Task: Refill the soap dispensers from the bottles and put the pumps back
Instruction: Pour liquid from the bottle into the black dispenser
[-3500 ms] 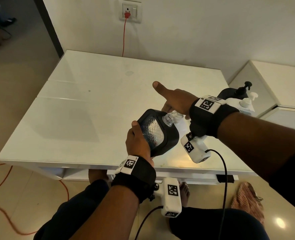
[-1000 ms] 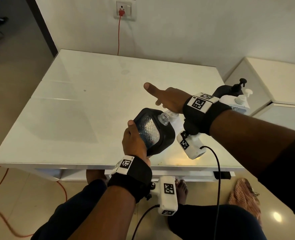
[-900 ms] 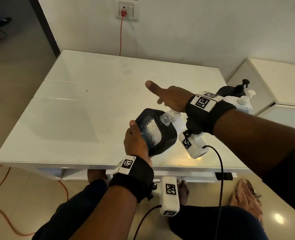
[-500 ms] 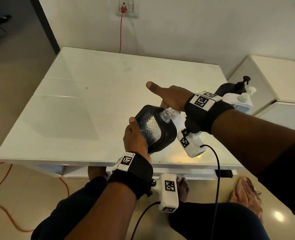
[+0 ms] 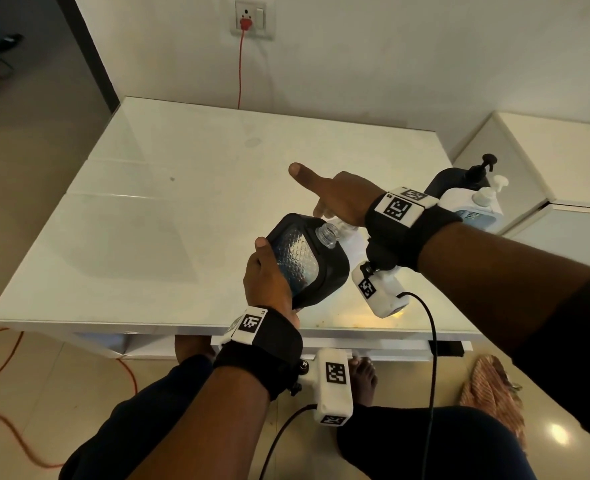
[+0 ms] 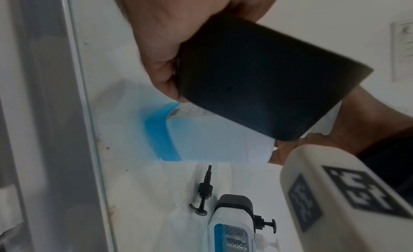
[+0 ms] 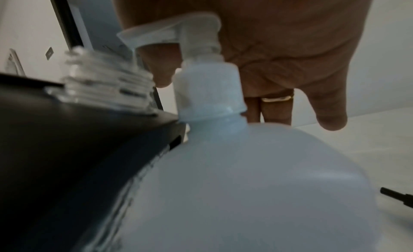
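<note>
My left hand (image 5: 265, 275) grips a black soap dispenser (image 5: 307, 265) and holds it tilted above the table's near edge. Its clear threaded neck (image 5: 327, 233) is open, with no pump in it. My right hand (image 5: 338, 199) lies palm down on the pump head (image 7: 192, 31) of a white refill bottle (image 7: 257, 185), index finger pointing straight out. The pump's spout reaches toward the dispenser's neck (image 7: 102, 79). The bottle stands on the table with blue soap low in it (image 6: 161, 132). A loose black pump (image 6: 202, 194) lies on the table beside it.
At the white table's (image 5: 182, 202) right edge stand a second black dispenser with its pump (image 5: 459, 178) on and another white pump bottle (image 5: 477, 206). A white cabinet (image 5: 563, 161) is to the right. Wrist-camera cables hang below the table edge.
Both hands keep the same pose on the dispenser and the bottle's pump. Only the head camera has shifted a little.
</note>
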Demonstrator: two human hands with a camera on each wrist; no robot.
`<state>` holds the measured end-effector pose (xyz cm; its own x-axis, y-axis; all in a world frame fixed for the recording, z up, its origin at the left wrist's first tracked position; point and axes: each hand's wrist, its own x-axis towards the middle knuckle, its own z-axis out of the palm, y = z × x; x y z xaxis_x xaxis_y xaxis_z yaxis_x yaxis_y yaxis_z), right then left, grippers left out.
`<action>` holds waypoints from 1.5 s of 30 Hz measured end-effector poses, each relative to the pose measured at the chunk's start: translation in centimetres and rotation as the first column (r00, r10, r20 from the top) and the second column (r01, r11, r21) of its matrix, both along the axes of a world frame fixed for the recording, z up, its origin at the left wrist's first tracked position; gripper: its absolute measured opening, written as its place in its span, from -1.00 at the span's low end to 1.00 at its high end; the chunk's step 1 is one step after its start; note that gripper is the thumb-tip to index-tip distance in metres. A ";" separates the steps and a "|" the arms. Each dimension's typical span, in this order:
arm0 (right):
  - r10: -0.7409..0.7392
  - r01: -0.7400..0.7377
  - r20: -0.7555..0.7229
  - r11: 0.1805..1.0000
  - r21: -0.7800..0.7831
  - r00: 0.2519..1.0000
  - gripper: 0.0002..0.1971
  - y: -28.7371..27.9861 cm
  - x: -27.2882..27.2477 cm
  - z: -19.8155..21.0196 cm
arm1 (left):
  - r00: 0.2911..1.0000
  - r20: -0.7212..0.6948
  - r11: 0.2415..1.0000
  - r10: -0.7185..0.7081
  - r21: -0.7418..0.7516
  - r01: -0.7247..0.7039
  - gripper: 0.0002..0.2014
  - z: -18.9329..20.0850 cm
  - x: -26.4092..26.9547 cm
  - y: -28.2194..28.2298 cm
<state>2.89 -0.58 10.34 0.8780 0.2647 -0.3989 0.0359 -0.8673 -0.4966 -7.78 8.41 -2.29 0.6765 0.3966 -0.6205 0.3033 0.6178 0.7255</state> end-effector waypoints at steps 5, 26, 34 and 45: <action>0.026 -0.025 0.035 0.999 -0.034 0.999 0.00 0.1 0.3 0.7 | 1.000 -0.012 0.999 -0.022 0.030 0.022 -0.62 -0.3 0.2 0.1; 0.013 -0.010 0.047 0.999 -0.052 0.999 0.24 0.3 -0.1 0.1 | 1.000 -0.007 0.999 -0.019 0.048 0.019 -0.45 0.1 0.2 0.1; 0.039 -0.035 0.040 0.994 -0.103 0.998 0.23 0.2 -0.1 -0.5 | 1.000 -0.001 0.999 -0.016 0.051 0.016 -0.49 0.3 0.2 0.2; 0.037 -0.033 0.038 0.995 -0.096 0.999 0.33 0.2 0.2 -0.5 | 1.000 0.006 0.999 -0.027 0.045 0.027 -0.41 0.1 0.1 0.1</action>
